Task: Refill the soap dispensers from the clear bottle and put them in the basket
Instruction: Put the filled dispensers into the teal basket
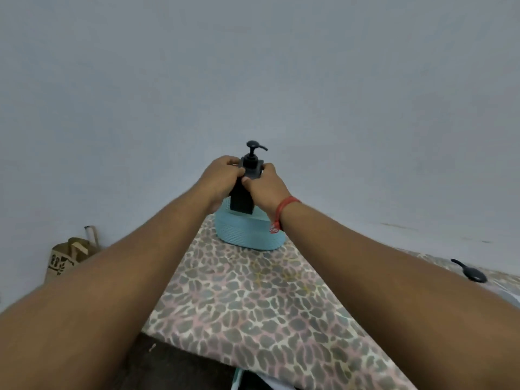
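Black soap dispenser [242, 192] is hanging upright just above the blue basket [249, 235], with left hand [222, 175] and right hand [266, 182] both gripping its upper body from either side, over the leopard-print tabletop [253, 305].

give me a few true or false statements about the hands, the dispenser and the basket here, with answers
1. Both hands grip the black soap dispenser. True: left hand, right hand.
2. The dispenser lies flat on the patterned cloth. False: it is held roughly upright over the light blue basket.
3. The pump head is on the dispenser. True.
4. The basket stands on the floor. False: it stands on the cloth.
5. A red band is on the left wrist. False: the right.
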`<state>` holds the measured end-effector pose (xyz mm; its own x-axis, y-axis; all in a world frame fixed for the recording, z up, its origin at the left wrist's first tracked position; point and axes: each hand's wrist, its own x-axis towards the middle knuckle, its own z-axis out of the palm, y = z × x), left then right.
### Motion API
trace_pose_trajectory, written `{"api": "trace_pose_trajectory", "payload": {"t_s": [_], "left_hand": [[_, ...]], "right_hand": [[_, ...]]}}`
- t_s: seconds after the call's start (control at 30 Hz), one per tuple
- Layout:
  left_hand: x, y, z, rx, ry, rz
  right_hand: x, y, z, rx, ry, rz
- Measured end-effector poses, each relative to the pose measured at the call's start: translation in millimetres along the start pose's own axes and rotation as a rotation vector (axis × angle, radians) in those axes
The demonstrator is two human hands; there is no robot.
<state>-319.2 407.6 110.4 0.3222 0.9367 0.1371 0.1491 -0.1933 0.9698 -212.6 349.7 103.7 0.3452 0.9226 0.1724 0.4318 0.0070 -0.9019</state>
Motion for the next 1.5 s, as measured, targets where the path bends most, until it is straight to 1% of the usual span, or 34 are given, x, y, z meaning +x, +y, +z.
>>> {"api": "trace_pose_trajectory", "payload": {"t_s": [0.1,0.27,0.37,0.47,0.53,0.6,0.7,0.73,0.83,0.9,0.97,1.03,1.07,1.17,1.27,1.5], "left_hand": [[25.3,-19.1,-11.5,0.033,-0.001,-0.086],[48.0,-44.3,-15.5,0.124,0.019,-0.144],[54.3,-55.1,-15.7,0.267,0.011,-0.143],[54.1,-53.3,-10.5,0.454,0.024,-0.123],[51.2,-49.5,-6.9,0.533,0.055,-0.113],[48.7,-49.3,-5.1,0.561,0.075,-0.09],[37.5,-49.5,-5.9,0.546,0.113,-0.051],[31.6,-49.1,-6.9,0.541,0.136,-0.031],[7.7,-46.9,-9.8,0.61,0.214,0.079],[-15.3,-44.1,-8.4,0.69,0.245,0.196],[-41.4,-36.7,-1.1,0.753,0.255,0.362],[-65.7,-26.0,10.1,0.823,0.239,0.511],[-77.3,-19.6,17.1,0.85,0.218,0.551],[-110.8,-2.9,43.6,0.849,0.158,0.59],[-146.0,11.6,78.1,0.762,0.086,0.615],[-214.1,16.0,162.7,0.574,-0.147,0.53]], "right_hand": [[23.2,12.8,22.3,-0.096,-0.076,0.057],[51.7,30.8,39.9,-0.284,-0.183,0.077],[61.8,37.3,46.1,-0.492,-0.285,0.034],[67.9,38.3,52.0,-0.696,-0.338,-0.042],[69.8,38.3,53.2,-0.764,-0.365,-0.063],[67.0,38.9,49.2,-0.778,-0.359,-0.063],[52.2,41.1,33.8,-0.625,-0.235,0.009],[44.9,41.3,26.6,-0.602,-0.193,0.005],[15.2,39.4,2.1,-0.604,-0.096,-0.097],[-9.9,35.9,-18.1,-0.593,-0.036,-0.15],[-38.8,32.0,-39.7,-0.608,0.02,-0.18],[-67.5,28.6,-61.2,-0.622,0.079,-0.209],[-82.5,26.7,-72.5,-0.627,0.112,-0.223],[-126.0,24.4,-105.6,-0.63,0.209,-0.253],[-171.8,27.1,-141.2,-0.636,0.306,-0.261],[-261.8,65.8,-212.8,-0.591,0.508,-0.202]]}}
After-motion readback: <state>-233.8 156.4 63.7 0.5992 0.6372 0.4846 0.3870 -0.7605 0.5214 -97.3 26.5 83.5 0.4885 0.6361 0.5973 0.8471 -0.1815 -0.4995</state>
